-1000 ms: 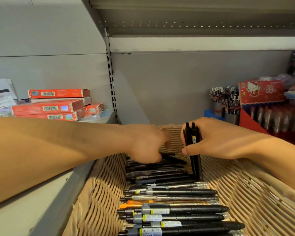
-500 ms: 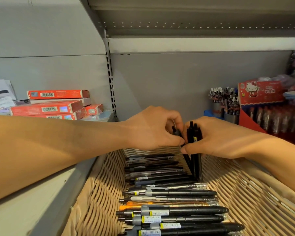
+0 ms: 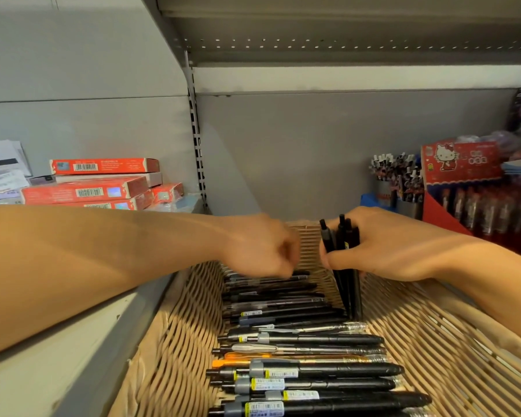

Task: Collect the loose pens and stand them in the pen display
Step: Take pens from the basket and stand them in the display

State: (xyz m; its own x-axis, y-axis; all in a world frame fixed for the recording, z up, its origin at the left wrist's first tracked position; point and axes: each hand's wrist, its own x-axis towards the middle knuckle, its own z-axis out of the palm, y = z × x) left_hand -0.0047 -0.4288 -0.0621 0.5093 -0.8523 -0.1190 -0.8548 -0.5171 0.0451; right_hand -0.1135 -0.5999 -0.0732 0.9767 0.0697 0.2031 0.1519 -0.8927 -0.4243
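Note:
A wicker basket (image 3: 451, 335) holds a row of loose pens (image 3: 307, 340) lying crosswise, mostly black, one orange (image 3: 247, 358). My right hand (image 3: 397, 245) grips a bundle of three black pens (image 3: 340, 236) upright at the far end of the basket, their lower ends resting on the weave. My left hand (image 3: 259, 245) is blurred, its fingers curled down onto the farthest pens of the row; whether it pinches one is hidden. A red cartoon-cat pen display (image 3: 460, 161) stands to the right.
Metal cups of pens (image 3: 394, 179) stand behind the basket at right, beside the red display. Red flat boxes (image 3: 103, 176) are stacked on the left shelf. A grey shelf edge (image 3: 103, 341) borders the basket's left side; another shelf hangs overhead.
My left hand brought a pen up to the bundle, left it in my right hand, then dropped back to the far pens. The bundle grew from two pens to three.

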